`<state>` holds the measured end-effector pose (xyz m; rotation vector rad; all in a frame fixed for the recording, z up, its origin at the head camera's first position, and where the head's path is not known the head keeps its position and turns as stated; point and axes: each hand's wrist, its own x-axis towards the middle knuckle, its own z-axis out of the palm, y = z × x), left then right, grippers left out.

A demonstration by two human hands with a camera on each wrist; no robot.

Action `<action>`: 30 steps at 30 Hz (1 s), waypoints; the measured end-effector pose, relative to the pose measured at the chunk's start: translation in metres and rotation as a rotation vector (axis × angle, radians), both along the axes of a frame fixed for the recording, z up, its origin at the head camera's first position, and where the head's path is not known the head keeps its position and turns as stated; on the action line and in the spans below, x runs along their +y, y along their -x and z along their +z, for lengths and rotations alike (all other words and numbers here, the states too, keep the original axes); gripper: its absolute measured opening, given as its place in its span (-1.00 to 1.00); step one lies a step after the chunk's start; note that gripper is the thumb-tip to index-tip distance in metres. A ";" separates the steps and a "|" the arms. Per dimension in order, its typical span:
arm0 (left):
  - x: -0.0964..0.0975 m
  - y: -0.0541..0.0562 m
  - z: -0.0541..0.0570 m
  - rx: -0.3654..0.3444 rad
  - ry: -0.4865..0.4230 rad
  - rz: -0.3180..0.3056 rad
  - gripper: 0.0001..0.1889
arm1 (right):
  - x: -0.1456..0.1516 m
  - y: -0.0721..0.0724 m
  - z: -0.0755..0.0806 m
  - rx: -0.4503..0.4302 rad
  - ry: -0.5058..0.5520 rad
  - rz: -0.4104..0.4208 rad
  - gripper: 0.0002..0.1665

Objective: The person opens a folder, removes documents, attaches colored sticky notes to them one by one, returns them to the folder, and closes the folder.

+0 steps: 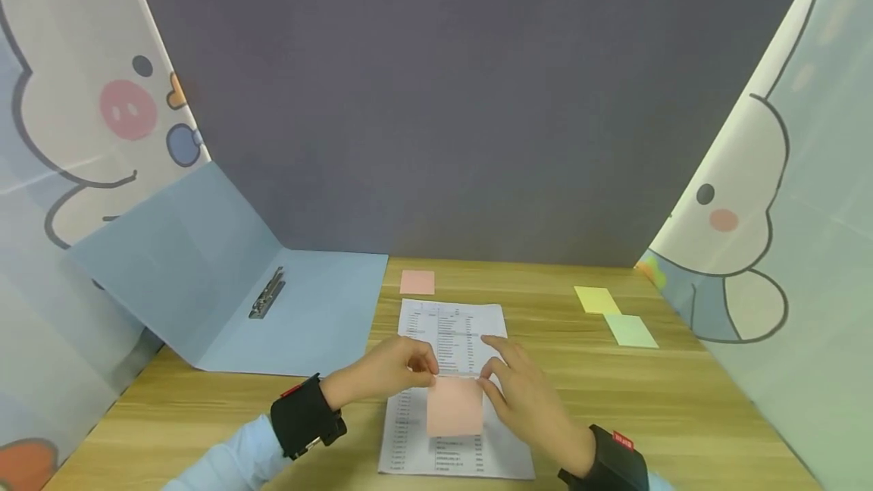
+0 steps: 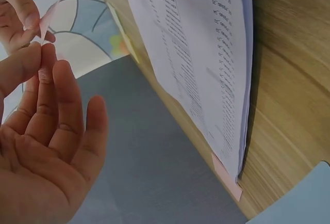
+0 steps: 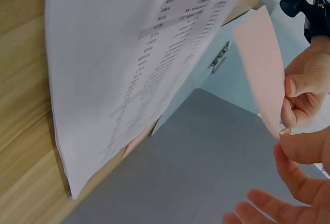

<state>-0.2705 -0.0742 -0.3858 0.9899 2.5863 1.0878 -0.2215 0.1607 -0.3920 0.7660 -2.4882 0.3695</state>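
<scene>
Head view: fingers of the left hand (image 1: 392, 367) and right hand (image 1: 535, 404) pinch a pink note (image 1: 455, 407) by its far corners, above printed sheets (image 1: 408, 430) on the bench (image 1: 716, 415); uneven pulling could crease it. Left wrist view: seen nearly edge-on, the note looks thin. Right wrist view: its matte face bows slightly; if bumped, the layered sheets might slip.

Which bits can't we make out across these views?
Head: what the sheets say, too small to read.
Head: part of the sheets, covered by the held note.
Left wrist: most of the folder, cut off by the picture's lower right edges.
Right wrist: much of the far pink note, hidden by the sheets.
</scene>
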 end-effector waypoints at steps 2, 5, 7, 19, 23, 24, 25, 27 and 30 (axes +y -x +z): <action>0.000 0.001 0.000 -0.006 0.003 0.003 -0.95 | -0.001 0.001 0.000 -0.015 -0.004 -0.003 -0.81; 0.000 0.002 0.000 -0.013 0.004 0.006 -0.95 | -0.002 0.003 -0.001 -0.065 0.008 0.002 -0.82; 0.000 0.002 0.000 -0.016 0.004 0.004 -0.95 | -0.003 0.005 -0.001 -0.128 0.035 0.016 -0.85; 0.000 0.006 0.000 -0.009 0.002 -0.002 -0.96 | -0.004 0.020 -0.002 -0.395 0.209 0.072 -0.95; 0.001 0.018 -0.004 0.009 0.016 -0.001 -0.97 | -0.005 0.032 0.001 -0.458 0.244 0.067 -0.96; 0.001 0.024 -0.004 0.014 0.022 -0.002 -0.97 | -0.005 0.038 0.001 -0.478 0.252 0.066 -0.95; 0.002 0.030 -0.004 0.017 0.026 -0.001 -0.97 | -0.005 0.044 0.002 -0.498 0.263 0.071 -0.95; 0.004 0.044 -0.003 0.030 0.035 -0.005 -0.95 | -0.004 0.058 0.003 -0.512 0.280 0.089 -0.94; 0.009 0.064 0.000 0.047 0.064 0.005 -0.95 | -0.004 0.080 0.002 -0.512 0.298 0.121 -0.93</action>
